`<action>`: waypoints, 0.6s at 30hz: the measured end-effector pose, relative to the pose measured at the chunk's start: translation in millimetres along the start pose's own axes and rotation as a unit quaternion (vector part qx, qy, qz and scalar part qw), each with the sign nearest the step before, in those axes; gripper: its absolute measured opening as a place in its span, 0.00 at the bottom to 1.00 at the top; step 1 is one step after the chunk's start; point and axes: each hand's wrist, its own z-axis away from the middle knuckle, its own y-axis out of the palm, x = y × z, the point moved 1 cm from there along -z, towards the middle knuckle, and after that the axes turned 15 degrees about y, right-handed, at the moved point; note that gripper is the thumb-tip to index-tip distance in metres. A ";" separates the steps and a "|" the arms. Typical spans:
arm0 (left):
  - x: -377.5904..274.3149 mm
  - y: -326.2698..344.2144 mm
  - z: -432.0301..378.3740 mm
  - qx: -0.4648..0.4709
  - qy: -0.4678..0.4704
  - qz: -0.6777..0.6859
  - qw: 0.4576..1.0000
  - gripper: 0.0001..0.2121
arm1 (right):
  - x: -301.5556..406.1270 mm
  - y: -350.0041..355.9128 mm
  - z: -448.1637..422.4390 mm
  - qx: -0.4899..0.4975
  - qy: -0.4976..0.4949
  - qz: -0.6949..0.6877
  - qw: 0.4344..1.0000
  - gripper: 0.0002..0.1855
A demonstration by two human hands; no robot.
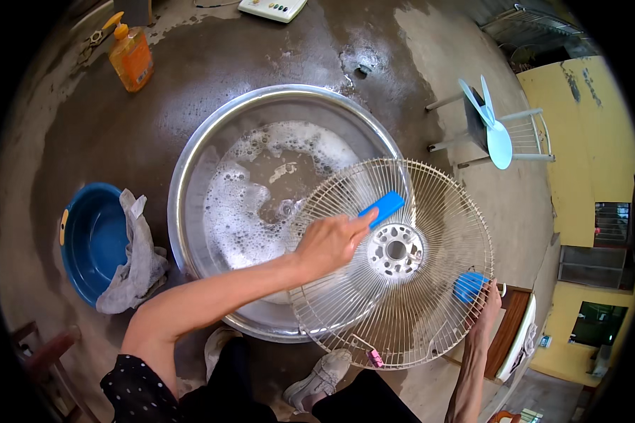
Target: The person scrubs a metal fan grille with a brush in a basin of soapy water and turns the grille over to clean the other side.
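My left hand [330, 243] grips a blue block-shaped scrubber [387, 207] against the wires of a round fan grille [439, 211], just above its pale pierced hub. The scrubber's underside is hidden. At the grille's lower right rim, my right hand [484, 306] holds the wire edge, its fingers partly behind it. The grille is tilted and overlaps the right side of a wide metal basin [182, 211]. Foamy suds [238, 232] float on the water in that basin. A pink clip [374, 358] is fixed near the grille's bottom edge.
Left of the basin stands a blue plastic tub [92, 238] with a grey cloth [137, 264] over its rim. An orange pump bottle [132, 58] is at upper left. A light-blue fan blade [499, 143] rests on a chair [529, 156]. A white control base [275, 7] lies at the top.
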 end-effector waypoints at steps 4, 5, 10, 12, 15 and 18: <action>40.1 -17.2 -48.2 -0.068 -0.049 -0.041 0.996 0.17 | -3.8 19.0 5.7 0.017 -0.003 -0.016 1.000 0.17; 45.8 -21.5 -51.6 -0.072 -0.057 -0.043 0.995 0.18 | -5.0 22.5 4.3 0.023 -0.014 -0.030 0.999 0.17; -5.1 3.5 -1.1 -0.022 0.001 -0.008 1.000 0.17 | -1.3 7.8 7.4 0.004 -0.031 -0.032 0.999 0.17; 8.0 -2.6 -20.0 -0.007 -0.025 -0.023 0.999 0.17 | -4.3 8.6 4.2 -0.003 -0.042 -0.064 0.997 0.17; 49.5 -24.2 -58.9 -0.008 -0.096 -0.071 0.993 0.18 | -9.2 25.7 4.4 0.025 -0.033 -0.066 0.997 0.17; 51.7 -9.4 -61.2 -0.051 -0.055 -0.094 0.993 0.20 | -1.8 24.7 5.0 0.015 -0.027 -0.054 0.998 0.17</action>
